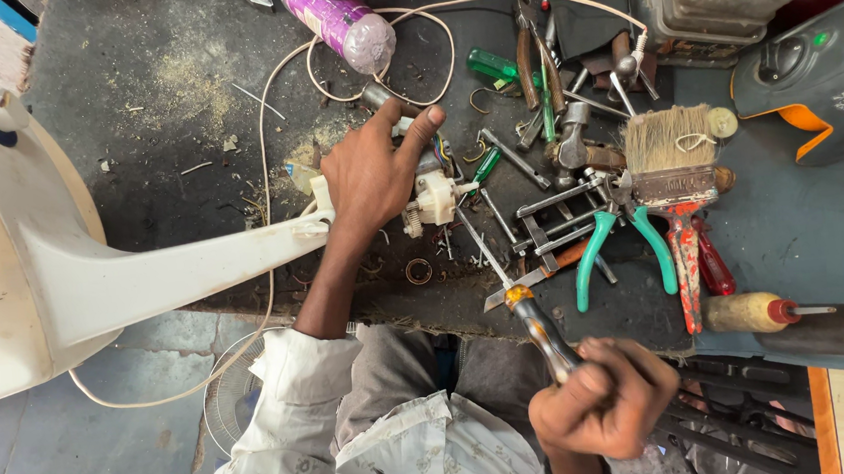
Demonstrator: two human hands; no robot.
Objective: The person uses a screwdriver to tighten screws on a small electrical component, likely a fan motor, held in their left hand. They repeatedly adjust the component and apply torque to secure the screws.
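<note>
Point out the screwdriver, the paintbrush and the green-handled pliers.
screwdriver [539, 326], head view, on its amber handle.
paintbrush [670, 139], head view, on its bristles.
green-handled pliers [592, 254], head view, on one green handle.

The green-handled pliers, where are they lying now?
In the head view, the green-handled pliers lie on the workbench right of centre, just left of the paintbrush, up and right from the screwdriver in the right hand.

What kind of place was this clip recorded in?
Most likely a small appliance repair workshop. A grimy workbench is strewn with hand tools such as green-handled pliers and a paintbrush. The left hand steadies a white fan stand, while the right hand holds a screwdriver.
</note>
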